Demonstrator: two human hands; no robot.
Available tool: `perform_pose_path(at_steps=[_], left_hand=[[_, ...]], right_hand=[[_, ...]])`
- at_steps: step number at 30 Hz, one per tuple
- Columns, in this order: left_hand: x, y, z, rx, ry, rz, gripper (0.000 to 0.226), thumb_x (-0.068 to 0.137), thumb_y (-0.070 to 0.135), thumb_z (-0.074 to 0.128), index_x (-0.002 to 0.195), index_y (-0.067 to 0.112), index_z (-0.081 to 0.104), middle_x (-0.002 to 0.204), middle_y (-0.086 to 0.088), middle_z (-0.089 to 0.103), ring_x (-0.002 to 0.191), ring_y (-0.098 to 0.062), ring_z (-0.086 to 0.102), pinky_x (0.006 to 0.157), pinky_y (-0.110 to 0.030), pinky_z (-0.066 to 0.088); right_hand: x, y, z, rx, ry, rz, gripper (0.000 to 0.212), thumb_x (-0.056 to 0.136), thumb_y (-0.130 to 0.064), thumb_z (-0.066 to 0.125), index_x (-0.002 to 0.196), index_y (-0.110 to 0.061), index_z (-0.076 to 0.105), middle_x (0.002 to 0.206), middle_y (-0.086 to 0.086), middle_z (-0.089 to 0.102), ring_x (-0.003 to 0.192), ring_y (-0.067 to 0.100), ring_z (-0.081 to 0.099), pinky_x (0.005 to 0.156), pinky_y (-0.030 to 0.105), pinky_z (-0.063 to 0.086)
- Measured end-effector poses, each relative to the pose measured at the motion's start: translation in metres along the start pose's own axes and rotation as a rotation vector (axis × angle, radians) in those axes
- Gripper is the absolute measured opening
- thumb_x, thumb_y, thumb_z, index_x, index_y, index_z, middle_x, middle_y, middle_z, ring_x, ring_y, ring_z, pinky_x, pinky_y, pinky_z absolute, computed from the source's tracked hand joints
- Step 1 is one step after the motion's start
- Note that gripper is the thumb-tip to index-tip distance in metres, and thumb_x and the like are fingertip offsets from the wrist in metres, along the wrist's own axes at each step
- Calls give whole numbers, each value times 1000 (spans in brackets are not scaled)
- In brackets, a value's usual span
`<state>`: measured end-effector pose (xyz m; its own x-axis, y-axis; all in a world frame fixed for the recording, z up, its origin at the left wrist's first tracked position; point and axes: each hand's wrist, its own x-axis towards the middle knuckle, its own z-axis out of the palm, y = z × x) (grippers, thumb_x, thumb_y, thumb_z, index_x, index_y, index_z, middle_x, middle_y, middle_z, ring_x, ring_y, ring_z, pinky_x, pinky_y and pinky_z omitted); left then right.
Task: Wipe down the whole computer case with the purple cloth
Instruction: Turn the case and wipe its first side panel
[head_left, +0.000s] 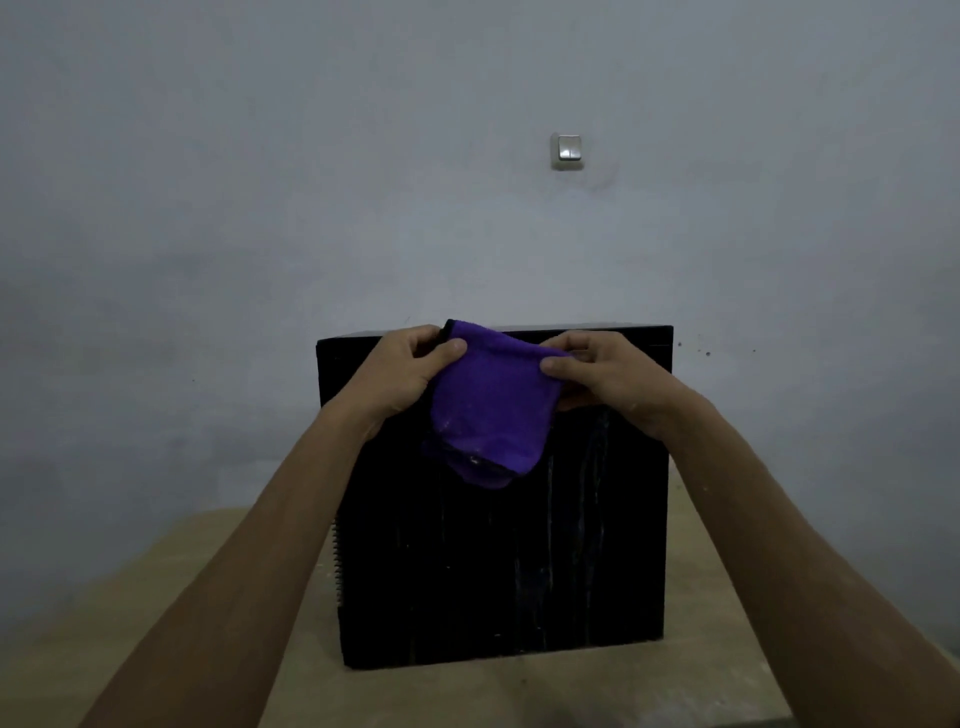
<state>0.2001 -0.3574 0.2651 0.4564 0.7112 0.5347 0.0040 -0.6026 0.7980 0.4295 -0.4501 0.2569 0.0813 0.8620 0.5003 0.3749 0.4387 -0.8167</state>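
Note:
A black computer case (519, 561) stands upright on a light wooden table (171, 582), its broad side panel facing me with pale streaks on it. The purple cloth (488, 410) hangs in the air in front of the case's upper edge, folded, with a dark hem at its top left corner. My left hand (405, 374) pinches the cloth's upper left corner between thumb and fingers. My right hand (608, 374) pinches its upper right edge the same way. The lower end of the cloth droops free against the panel.
A grey wall rises close behind the case, with a white light switch (567, 150) on it. Bare tabletop extends to both sides of the case and in front of it. Vent slots (338, 561) run down the case's left edge.

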Motion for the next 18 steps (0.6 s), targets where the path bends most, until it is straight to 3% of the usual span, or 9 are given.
perform_pose_path(at_steps=[3, 5, 8, 11, 14, 16, 18], left_hand=[[-2, 2, -4, -26, -42, 18, 25, 96, 31, 65, 115, 14, 70, 108, -3, 76, 96, -16, 72, 80, -33, 61], [-3, 4, -2, -42, -1, 34, 27, 97, 34, 64, 112, 12, 70, 103, -4, 76, 90, -17, 71, 79, -35, 59], [-3, 5, 7, -97, 56, 16, 31, 99, 35, 61, 110, 7, 69, 93, -5, 71, 83, -18, 63, 73, -33, 51], [-5, 10, 21, -173, 31, -37, 32, 102, 32, 56, 112, 3, 66, 90, -7, 69, 77, -17, 62, 64, -26, 51], [-6, 17, 34, -235, -5, -75, 23, 104, 29, 51, 100, 11, 65, 77, -3, 68, 62, -10, 63, 51, -20, 50], [-5, 22, 37, -300, -2, -113, 23, 104, 28, 51, 96, 11, 64, 79, -5, 68, 65, -12, 64, 56, -22, 53], [-3, 25, 36, -382, -14, -135, 24, 104, 28, 52, 101, 9, 65, 90, -11, 67, 74, -17, 62, 68, -27, 53]], right_hand=[[3, -5, 0, 158, 36, -27, 16, 99, -15, 63, 111, -6, 68, 99, 9, 70, 90, 20, 65, 76, 34, 60], [4, -6, 2, 144, 71, -34, 10, 99, -18, 64, 108, -16, 66, 95, 9, 69, 85, 19, 63, 68, 33, 58], [5, -2, 10, -103, 205, -126, 16, 97, -17, 67, 110, -20, 58, 96, 18, 68, 77, 17, 64, 69, 39, 59], [-3, -3, 24, -377, 373, -348, 19, 91, -29, 73, 100, -24, 57, 95, 6, 59, 64, 5, 53, 68, 20, 48], [-22, -7, 37, -311, 88, -379, 35, 83, -38, 81, 105, -23, 59, 95, 9, 60, 71, 9, 52, 67, 19, 47], [-31, -4, 41, -362, -56, -357, 58, 76, -43, 86, 122, -32, 53, 108, 3, 58, 85, 10, 58, 76, 18, 49], [-32, 4, 41, -359, -45, -380, 71, 75, -38, 88, 133, -36, 47, 114, 2, 56, 88, 14, 63, 82, 22, 53]])
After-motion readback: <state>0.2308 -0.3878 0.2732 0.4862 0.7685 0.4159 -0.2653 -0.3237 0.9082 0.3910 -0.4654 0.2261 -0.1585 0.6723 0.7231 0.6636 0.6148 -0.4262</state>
